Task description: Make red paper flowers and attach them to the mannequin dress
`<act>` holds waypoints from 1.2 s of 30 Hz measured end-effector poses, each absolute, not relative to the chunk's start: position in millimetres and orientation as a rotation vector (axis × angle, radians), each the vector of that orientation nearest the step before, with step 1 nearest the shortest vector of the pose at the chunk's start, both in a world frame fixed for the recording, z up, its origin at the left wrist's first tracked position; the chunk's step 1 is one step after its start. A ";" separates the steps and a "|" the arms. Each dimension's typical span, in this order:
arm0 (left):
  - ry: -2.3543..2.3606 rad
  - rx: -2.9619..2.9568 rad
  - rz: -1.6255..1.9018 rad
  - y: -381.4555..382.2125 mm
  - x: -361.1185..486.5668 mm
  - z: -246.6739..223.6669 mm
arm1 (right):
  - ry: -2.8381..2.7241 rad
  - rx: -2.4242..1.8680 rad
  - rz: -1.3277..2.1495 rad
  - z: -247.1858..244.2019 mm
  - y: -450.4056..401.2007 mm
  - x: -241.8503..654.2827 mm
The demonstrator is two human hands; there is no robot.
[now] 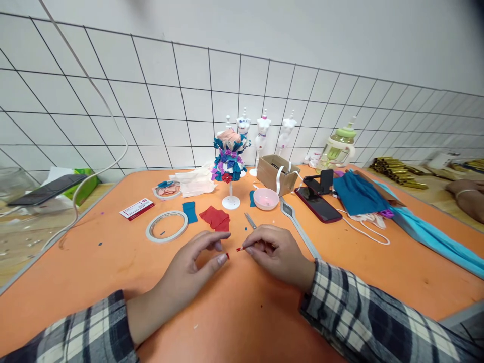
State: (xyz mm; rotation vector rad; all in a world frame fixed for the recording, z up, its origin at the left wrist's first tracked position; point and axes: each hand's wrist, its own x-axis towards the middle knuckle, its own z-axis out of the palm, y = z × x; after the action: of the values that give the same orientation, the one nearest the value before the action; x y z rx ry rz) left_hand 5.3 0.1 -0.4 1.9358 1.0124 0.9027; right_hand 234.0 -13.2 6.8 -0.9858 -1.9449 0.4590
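The small red piece [239, 249] sits at the fingertips of the right hand [282, 254], poking out to the left past the ends of the thumb and forefinger. Those two fingers are pinched together on it, with the other fingers curled in behind. A pale bit shows where the red meets the fingertips, too small to make out.

The left hand [187, 264] faces it from across a narrow gap. Its thumb and forefinger stand well apart, the forefinger stretched out above and the thumb below. A red scrap [228, 256] shows right at the thumb's tip; whether the thumb presses on it or only lies beside it, I cannot tell. The red piece in the right hand is just beyond the left fingertips, near them and apart from them.

Both hands are low over the orange desk [192, 333]. Just past the fingers, the scissors [250, 221] lie near the right forefinger, and a crumpled red sheet [217, 219] lies beyond the left forefinger. Farther back stands a dress form [229, 164] covered in blue, purple and red ruffles, with a pink bowl [266, 206] to its right. A tape roll [149, 229] lies flat to the left, near a blue piece [189, 212].
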 end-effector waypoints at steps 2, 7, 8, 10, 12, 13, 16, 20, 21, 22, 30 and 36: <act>0.990 2.175 0.911 -1.5 5.2 2.0 | -1.985 -0.941 0.512 5.7 -14.2 231.9; 0.847 2.484 0.926 -4.6 7.4 -0.4 | -2.021 -0.863 0.577 1.2 -17.6 226.9; 0.834 2.508 0.938 -4.6 7.9 -1.5 | -2.023 -0.864 0.592 0.4 -18.4 226.3; 0.816 2.531 0.945 -4.5 8.6 -2.9 | -2.029 -0.868 0.632 -0.6 -19.6 225.3; 0.809 2.525 0.946 -4.7 9.1 -3.2 | -2.043 -0.886 0.667 -0.5 -20.1 225.0; 0.810 2.515 0.947 -4.8 9.4 -2.8 | -2.050 -0.921 0.673 0.0 -19.7 225.5; 0.862 2.439 0.950 -3.6 9.9 -0.5 | -2.089 -1.196 0.561 2.3 -15.6 230.5; 1.066 2.186 0.913 4.2 9.9 2.8 | -2.264 -1.654 0.177 5.7 -7.6 242.1; 1.110 2.109 0.916 6.9 9.6 3.5 | -2.312 -1.737 0.120 6.6 -6.6 244.2; 1.143 2.034 0.923 9.5 9.1 4.2 | -2.355 -1.804 0.089 7.5 -6.4 245.6; 1.174 1.735 0.931 32.3 -14.8 1.4 | -2.454 -2.056 -0.123 18.5 -17.1 241.3; 1.012 1.366 0.992 43.6 -25.1 -12.4 | -2.459 -2.072 -0.133 18.4 -17.5 244.1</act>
State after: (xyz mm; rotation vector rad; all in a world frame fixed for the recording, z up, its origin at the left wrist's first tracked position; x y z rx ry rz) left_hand -25.1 43.6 -12.4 1.3657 1.0123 0.9922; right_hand 244.1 -17.5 18.4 -2.0716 -2.4586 -0.1330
